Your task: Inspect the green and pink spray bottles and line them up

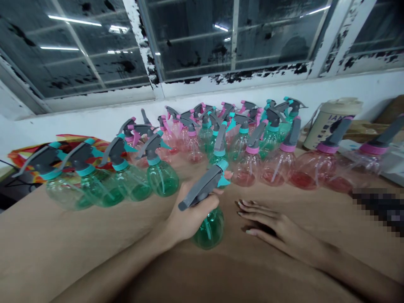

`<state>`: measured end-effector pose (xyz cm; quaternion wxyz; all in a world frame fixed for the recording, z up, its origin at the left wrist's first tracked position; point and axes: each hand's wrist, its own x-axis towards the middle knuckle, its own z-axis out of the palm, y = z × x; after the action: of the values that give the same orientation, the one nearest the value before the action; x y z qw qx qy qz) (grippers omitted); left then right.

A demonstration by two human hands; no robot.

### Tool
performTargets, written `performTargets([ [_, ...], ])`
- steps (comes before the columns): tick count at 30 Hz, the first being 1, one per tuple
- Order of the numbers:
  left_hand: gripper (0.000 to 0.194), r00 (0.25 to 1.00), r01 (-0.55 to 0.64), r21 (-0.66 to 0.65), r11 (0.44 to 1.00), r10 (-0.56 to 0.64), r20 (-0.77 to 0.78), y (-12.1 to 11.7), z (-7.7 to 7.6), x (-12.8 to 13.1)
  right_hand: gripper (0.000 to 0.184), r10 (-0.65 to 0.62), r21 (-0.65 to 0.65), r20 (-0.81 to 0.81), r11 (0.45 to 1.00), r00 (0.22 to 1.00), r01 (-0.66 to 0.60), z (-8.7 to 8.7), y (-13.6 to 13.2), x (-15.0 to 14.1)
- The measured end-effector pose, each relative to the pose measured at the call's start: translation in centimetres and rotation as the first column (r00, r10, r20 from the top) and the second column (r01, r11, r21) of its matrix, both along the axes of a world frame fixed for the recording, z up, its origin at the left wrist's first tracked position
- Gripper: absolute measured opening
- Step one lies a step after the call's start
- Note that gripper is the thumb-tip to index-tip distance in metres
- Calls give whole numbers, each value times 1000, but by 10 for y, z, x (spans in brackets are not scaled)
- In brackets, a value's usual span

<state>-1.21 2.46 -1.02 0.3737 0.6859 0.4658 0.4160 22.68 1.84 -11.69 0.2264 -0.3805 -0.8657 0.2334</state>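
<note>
My left hand (189,214) is wrapped round the neck of a green spray bottle (208,231) with a grey and turquoise trigger head. The bottle is upright, close to the tabletop; whether its base touches the wood I cannot tell. To its right, my right hand (273,225) rests low over the table (252,269), fingers stretched out and nothing in them. Several green spray bottles (162,179) stand in a row at the left. Pink spray bottles (246,172) form a row on the right, each with some liquid at the bottom.
Behind these, more pink and green spray bottles (192,147) crowd toward the wall. A cream tumbler (330,122) stands at the back right, and a red-and-yellow bag (63,143) lies at the back left. Something dark and pixelated (378,206) is at the right edge. Windows (195,42) rise above.
</note>
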Motion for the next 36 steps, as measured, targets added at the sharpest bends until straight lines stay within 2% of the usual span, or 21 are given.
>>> performTargets([
  [4, 16, 999, -46, -5, 999, 45, -26, -1, -1, 0, 40, 12, 5, -6, 1000, 1000, -12, -1, 0, 1],
  [12, 21, 999, -47, -25, 999, 46, -28, -2, -4, 0, 39, -14, 0, 19, 1000, 1000, 14, 4, -2, -2],
  [16, 24, 1000, 24, -52, 998, -24, -2, -2, -2, 0, 40, -16, -3, -1, 1000, 1000, 16, 4, -2, -3],
  [20, 26, 997, 80, -16, 997, -80, 20, -1, 3, 2, 40, -8, 10, 0, 1000, 1000, 8, 1, -1, -1],
  [26, 17, 995, -40, 142, 989, 53, -85, 0, 1, 0, 41, -11, 25, 61, 1000, 998, 9, -1, 0, 0],
  [36, 18, 995, -56, 148, 987, 68, -74, -5, 8, 6, 38, -11, 10, 36, 1000, 999, 11, 1, -1, -1],
])
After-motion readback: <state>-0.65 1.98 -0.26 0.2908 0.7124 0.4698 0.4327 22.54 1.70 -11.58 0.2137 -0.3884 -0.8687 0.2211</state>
